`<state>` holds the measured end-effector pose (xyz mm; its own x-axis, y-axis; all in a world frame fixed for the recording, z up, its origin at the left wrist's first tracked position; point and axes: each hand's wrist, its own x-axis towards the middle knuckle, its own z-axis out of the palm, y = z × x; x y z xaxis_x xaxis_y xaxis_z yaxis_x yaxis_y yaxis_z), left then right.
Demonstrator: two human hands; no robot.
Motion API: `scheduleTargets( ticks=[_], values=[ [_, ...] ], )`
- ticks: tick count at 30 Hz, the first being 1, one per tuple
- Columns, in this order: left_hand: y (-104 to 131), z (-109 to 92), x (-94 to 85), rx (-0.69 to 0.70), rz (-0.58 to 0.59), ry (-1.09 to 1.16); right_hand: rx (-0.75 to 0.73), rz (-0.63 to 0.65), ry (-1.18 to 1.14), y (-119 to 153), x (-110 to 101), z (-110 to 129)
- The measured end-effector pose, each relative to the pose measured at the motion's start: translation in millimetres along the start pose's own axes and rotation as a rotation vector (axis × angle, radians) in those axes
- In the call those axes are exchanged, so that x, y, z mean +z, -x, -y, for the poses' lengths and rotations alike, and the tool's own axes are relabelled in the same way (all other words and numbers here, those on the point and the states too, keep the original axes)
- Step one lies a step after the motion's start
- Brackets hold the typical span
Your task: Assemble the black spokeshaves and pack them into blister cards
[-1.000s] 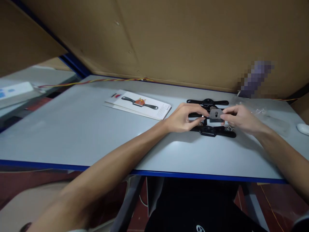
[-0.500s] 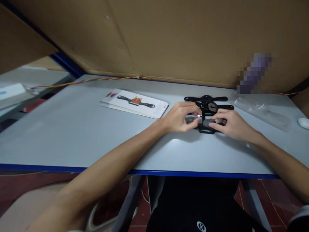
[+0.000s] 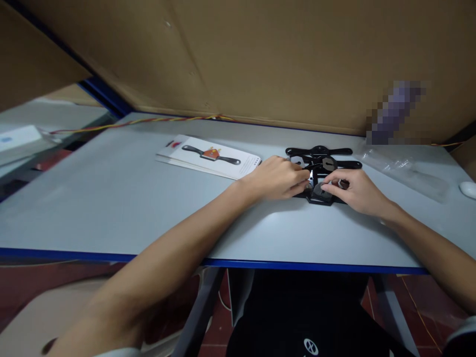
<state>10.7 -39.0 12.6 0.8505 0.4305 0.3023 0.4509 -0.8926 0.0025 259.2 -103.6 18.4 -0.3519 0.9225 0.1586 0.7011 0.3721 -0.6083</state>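
Observation:
Black spokeshaves lie in a row on the right half of the table: a back spokeshave [image 3: 340, 151], a middle spokeshave [image 3: 351, 164] with a round slotted grey plate [image 3: 329, 164], and a front spokeshave [image 3: 320, 202] under my hands. My right hand [image 3: 355, 191] pinches a dark slotted cap plate [image 3: 323, 192] over the front one's body. My left hand [image 3: 280, 178] is closed at that spokeshave's left side, fingers bent and knuckles up. Whatever its fingertips hold is hidden. A shiny metal piece [image 3: 297, 160] shows just behind the left fingers.
Left of my hands lie stacked cards [image 3: 219, 171] picturing a spokeshave. Clear plastic packaging [image 3: 409, 171] is at the right, with a white rounded object [image 3: 467, 189] beyond it. A cardboard wall [image 3: 260, 64] closes off the back, where a red-yellow cable [image 3: 159, 120] runs along the edge.
My left hand has turned over, knuckles upward, and the small shiny piece seen between its fingertips is now hidden. My right hand stays nearly in place on the cap plate.

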Motion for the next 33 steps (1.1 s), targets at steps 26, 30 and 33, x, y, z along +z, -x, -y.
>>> scheduleTargets(
  ticks=[26,30,33],
  values=[
    [-5.1,-13.9,2.9,-0.053,0.246,0.309,0.085,-0.179,-0.112,14.3,-11.5,-8.2],
    [-5.6,-14.9,3.2,-0.039,0.244,0.33,-0.035,-0.235,0.028,16.7,-7.6,-3.7],
    [-5.0,-18.6,3.5,-0.008,0.231,0.339,-0.169,-0.252,-0.006,19.2,-7.1,5.2]
  ],
)
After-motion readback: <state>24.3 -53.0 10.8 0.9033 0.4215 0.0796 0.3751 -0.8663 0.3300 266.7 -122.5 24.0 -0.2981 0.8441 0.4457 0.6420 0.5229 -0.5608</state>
